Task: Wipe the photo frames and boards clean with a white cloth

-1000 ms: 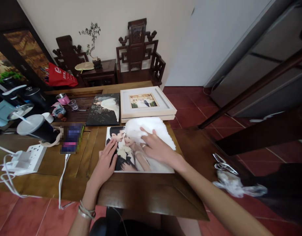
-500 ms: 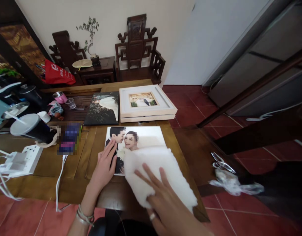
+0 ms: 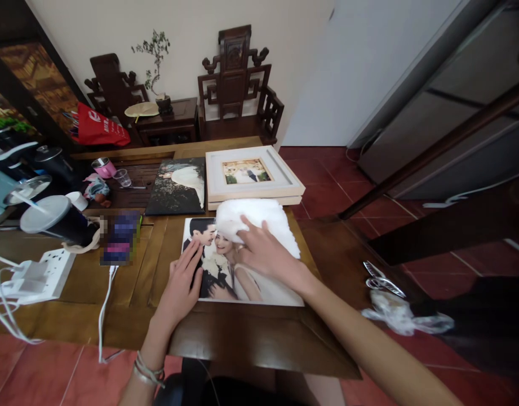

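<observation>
Neither grip is clenched: the right hand (image 3: 265, 256) lies flat with fingers spread, pressing a white fluffy cloth (image 3: 259, 217) onto the far end of a wedding photo print (image 3: 259, 290), and the left hand (image 3: 181, 287) rests open on the print's near-left corner, pinning it down. The print lies flat near the front edge of the wooden surface (image 3: 251, 338). Half a second ago the cloth was at the near edge, hanging partly over the surface's rim; now it is back at the far end, covering the upper right part of the picture, much as it was a second ago. By my reading, the cloth is being swept back and forth along the print, one full pass just finished, while the left hand has hardly moved. One cloth and one print are in hand. Just beyond them lie one dark canvas print (image 3: 177, 186) and one white picture frame (image 3: 253, 175), with what looks like a second frame under it. To the right lie one pair of scissors (image 3: 381, 282) and one crumpled plastic wrap (image 3: 405, 320); to the left, one power strip (image 3: 43, 270), one pink cup (image 3: 103, 167) and one clear cup (image 3: 123, 177). Two carved chairs (image 3: 238, 84) stand against the wall.
</observation>
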### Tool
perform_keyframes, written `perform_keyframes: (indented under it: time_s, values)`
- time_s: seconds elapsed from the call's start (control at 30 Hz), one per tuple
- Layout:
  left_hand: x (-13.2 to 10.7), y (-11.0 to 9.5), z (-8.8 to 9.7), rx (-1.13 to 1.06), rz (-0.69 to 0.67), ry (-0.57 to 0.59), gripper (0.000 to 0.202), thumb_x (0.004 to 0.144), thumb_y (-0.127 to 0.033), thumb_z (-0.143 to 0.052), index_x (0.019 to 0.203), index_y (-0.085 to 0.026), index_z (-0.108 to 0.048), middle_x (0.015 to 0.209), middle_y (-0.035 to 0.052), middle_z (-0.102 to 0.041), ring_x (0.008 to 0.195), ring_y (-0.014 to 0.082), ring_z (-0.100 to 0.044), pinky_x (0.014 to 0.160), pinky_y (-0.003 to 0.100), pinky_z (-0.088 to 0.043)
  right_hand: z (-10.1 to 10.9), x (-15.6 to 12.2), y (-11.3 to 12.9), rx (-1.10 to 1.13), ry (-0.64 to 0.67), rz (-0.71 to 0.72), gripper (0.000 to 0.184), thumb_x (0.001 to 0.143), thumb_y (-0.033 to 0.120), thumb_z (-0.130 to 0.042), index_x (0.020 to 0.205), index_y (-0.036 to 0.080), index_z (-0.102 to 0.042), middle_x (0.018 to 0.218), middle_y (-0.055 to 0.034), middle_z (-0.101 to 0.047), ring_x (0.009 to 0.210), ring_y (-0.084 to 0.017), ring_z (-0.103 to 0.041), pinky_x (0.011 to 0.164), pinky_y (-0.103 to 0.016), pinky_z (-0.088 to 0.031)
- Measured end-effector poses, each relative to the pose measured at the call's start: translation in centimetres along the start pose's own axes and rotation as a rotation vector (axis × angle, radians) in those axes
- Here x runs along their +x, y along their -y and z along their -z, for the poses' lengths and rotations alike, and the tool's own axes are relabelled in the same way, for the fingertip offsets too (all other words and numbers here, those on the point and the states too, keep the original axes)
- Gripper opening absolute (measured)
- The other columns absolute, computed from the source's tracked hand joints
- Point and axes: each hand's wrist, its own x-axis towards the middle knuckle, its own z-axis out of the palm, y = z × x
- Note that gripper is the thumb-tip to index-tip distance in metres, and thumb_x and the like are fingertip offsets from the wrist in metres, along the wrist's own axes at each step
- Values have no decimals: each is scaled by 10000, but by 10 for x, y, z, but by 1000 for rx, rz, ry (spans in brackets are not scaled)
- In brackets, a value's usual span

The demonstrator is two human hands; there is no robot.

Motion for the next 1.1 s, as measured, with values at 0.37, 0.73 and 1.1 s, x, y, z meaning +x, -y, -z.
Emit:
perform_keyframes:
  time_s: [0.37,0.73,1.1]
  values:
    - [1,-1,-3,5,18,-4,494,996,-227,-288,1483,-261,-216,1543,117,-283,1436,221,-227,1040,431,-311,-42,-103,48,35,94,99,229,649,80,-490,730,170,-684,1552,-62,-242,1434,-372,-16,1090,-702,-5]
    - [0,1,0,0,15,26,490,998,-239,-281,1484,-248,-218,1543,117,-283,1440,215,-213,1062,437,-291,-29,-85,41,39,116,83,261,693,82,-462,803,157,-686,1525,-71,-315,1438,-346,-76,1094,-692,-67]
    - [1,-2,2,-31,30,9,501,994,-222,-276,1489,-252,-202,1554,111,-256,1436,218,-224,1074,442,-289,-25,-13,47,-72,114,12,313,778,124,-480,1007,117,-693,1538,-144,-264,1419,-423,-61,1039,-747,-67]
